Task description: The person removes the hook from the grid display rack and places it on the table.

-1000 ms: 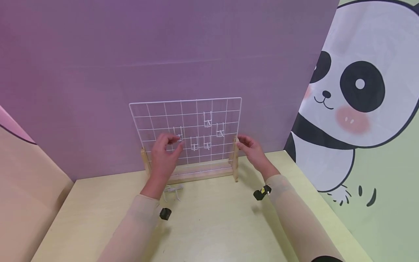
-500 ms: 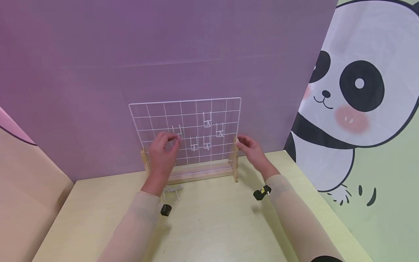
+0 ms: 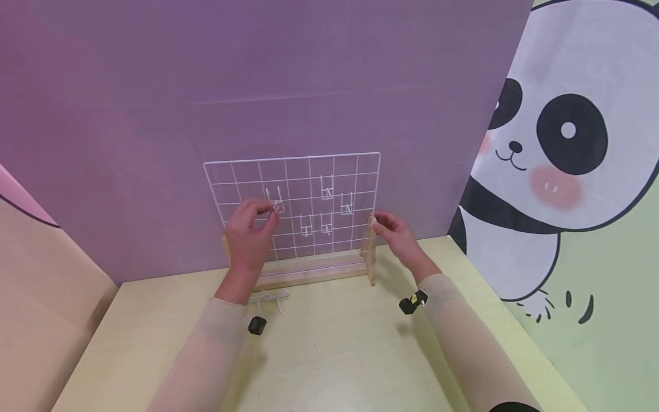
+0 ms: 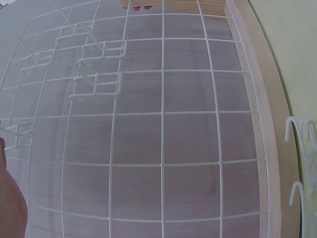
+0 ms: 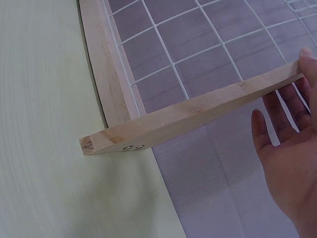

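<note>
Pinching a white hook point(image 3: 278, 202), the left hand point(image 3: 249, 233) hovers before the wire grid point(image 3: 310, 198)

Pale yellow tbl point(image 3: 334, 349), fine grain. On it, twd the back edge, a wooden stand point(image 3: 314, 277), upright. Wht hook rail point(image 3: 269, 296) lies just in front of stand's L end, partly hidden, prongs pointing fwd; contact w/ stand unclear. Shadows on tbl in front & R of stand.

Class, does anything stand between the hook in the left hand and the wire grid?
Nothing visible: the left hand pinches the hook close to the wire grid, and the other hooks hang farther right.
</note>
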A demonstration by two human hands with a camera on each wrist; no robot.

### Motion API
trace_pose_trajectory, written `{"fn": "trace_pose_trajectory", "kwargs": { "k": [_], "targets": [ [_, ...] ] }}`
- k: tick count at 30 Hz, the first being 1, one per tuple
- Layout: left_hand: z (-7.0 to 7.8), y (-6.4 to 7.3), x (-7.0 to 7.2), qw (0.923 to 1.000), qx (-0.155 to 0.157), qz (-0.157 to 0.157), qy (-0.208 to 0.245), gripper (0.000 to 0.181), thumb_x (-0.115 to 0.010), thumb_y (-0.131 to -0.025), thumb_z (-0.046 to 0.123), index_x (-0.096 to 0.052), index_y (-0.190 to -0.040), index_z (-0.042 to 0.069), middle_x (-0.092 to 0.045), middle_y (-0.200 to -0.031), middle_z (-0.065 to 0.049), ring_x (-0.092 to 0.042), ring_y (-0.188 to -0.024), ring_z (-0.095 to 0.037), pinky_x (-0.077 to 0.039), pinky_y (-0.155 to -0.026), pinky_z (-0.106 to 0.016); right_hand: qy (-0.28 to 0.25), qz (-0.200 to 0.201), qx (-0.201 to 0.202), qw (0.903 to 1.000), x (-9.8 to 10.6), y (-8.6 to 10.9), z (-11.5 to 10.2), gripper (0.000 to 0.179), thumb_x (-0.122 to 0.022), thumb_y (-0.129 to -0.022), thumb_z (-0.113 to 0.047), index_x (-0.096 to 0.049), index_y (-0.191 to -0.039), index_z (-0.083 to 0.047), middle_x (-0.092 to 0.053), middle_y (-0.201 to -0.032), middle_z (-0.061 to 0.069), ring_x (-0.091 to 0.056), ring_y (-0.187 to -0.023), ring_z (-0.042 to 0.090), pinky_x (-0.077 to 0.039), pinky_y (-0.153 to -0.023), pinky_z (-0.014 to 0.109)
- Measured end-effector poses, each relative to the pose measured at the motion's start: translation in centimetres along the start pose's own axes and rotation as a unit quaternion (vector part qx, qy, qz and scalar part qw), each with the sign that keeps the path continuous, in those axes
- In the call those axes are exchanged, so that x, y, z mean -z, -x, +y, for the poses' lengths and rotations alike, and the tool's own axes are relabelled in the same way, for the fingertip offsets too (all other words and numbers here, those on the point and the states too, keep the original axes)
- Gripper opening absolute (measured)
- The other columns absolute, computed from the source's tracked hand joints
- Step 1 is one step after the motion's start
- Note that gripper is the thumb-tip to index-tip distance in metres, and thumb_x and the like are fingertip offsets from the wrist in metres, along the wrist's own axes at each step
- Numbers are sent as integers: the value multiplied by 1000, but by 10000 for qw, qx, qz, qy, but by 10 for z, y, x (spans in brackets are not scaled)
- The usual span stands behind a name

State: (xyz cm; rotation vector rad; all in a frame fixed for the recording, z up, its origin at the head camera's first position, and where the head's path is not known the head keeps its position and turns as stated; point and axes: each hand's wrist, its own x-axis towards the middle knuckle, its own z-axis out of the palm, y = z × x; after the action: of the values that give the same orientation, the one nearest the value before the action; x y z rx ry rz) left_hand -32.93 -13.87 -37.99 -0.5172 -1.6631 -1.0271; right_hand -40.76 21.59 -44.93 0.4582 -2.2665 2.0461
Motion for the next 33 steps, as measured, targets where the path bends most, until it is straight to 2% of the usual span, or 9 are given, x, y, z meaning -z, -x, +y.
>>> {"fn": "trace_pose_trajectory", "kwargs": {
  "k": [7, 14, 26, 33],
  "targets": [
    [-1, 5, 7, 10000, 21, -75, -9, 9, -83, -91, -8, -79, -96, -2, -77, -97, -15, -73, -96, -35, -52, -98, -16, -17, 4, -27, 10000, 0, 0, 1, 41, -67, -113, -20, -62, -148, 1, -65, -146, 21, -60, -136, 29, -42, -126, 50],
    [0, 12, 16, 9993, 51, -371, -65, 9, -83, -91, -9, -78, -96, -3, -75, -95, -15, -72, -92, -33, -52, -92, -14, 30, 39, -32, 10000, 0, 0, 0, 41, -68, -113, -20, -62, -148, 1, -65, -146, 20, -60, -137, 28, -42, -127, 49],
    [-3, 36, 25, 9957, -188, -903, 6, 16, -85, -86, -13, -79, -95, -2, -78, -96, -14, -76, -89, -35, -54, -93, -14, 4, 43, -29, 10000, -1, 1, -1, 40, -66, -113, -19, -62, -148, 1, -66, -145, 21, -61, -134, 28, -43, -126, 50],
    [-8, 52, 29, 9924, -217, -1194, -197, 19, -87, -86, -12, -78, -97, 0, -76, -96, -13, -76, -88, -31, -53, -92, -12, -27, 65, -77, 9999, -2, 1, -2, 39, -66, -113, -18, -62, -147, 1, -66, -142, 18, -61, -132, 27, -44, -125, 49]
  ]
}}
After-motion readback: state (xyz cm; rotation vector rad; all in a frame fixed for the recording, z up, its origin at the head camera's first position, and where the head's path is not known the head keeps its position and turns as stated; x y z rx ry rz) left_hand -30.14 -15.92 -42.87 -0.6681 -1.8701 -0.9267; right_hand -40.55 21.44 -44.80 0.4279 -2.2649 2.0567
